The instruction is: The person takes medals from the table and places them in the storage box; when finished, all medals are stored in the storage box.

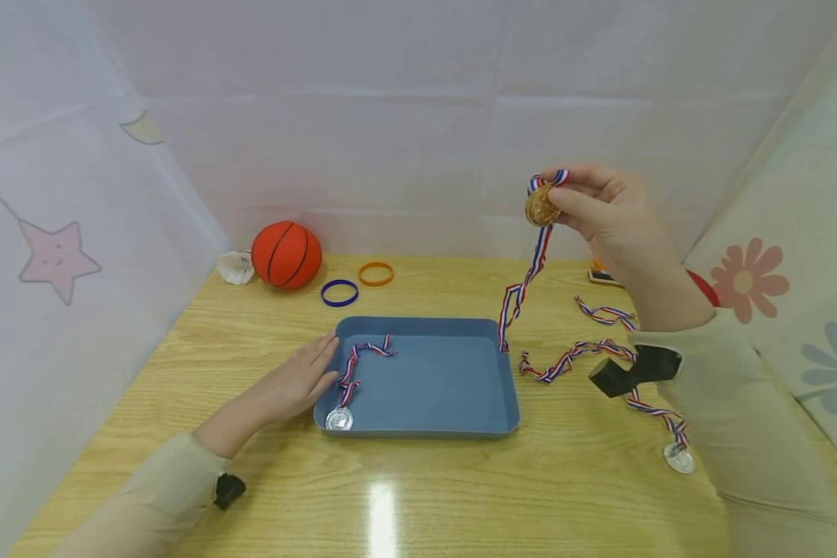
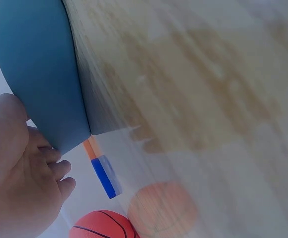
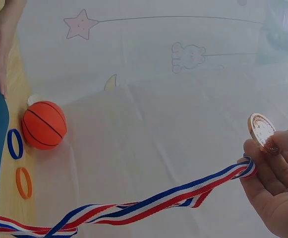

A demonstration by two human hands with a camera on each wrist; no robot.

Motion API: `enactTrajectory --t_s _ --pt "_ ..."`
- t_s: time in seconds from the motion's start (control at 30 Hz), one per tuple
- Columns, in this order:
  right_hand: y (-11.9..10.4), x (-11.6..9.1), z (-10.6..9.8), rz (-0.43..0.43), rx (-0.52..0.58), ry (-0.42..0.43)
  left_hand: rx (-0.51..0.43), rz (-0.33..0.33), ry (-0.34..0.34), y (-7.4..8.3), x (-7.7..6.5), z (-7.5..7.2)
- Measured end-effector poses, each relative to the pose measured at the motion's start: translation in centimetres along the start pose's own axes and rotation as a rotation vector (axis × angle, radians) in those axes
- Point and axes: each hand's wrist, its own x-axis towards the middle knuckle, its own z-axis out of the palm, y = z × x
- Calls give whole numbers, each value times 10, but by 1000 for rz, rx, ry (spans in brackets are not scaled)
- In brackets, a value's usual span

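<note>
My right hand (image 1: 610,205) is raised above the table and pinches a gold medal (image 1: 542,205) between thumb and fingers. The medal's red, white and blue ribbon (image 3: 148,206) hangs down to the tray's right rim in the head view. My left hand (image 1: 289,384) rests at the left side of the blue-grey tray (image 1: 425,432), its fingers extended and touching the rim. Inside the tray, near that hand, lies a silver medal (image 1: 339,418) with its striped ribbon (image 1: 349,368). Another silver medal (image 1: 679,458) lies on the table at the right, partly beside my right sleeve.
Behind the tray are a blue wristband (image 1: 339,293), an orange wristband (image 1: 376,273), a small basketball (image 1: 287,256) and a white shuttlecock (image 1: 235,267). More striped ribbon (image 1: 575,356) lies right of the tray. A dark-edged object (image 1: 603,275) is partly hidden behind my right arm.
</note>
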Motion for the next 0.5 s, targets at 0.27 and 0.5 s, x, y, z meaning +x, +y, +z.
enactTrajectory --t_s 0.27,0.5 --pt "20 3 26 95 -58 -59 6 10 7 1 0 0" --pt "39 11 50 125 -162 -118 0 5 3 0 0 1"
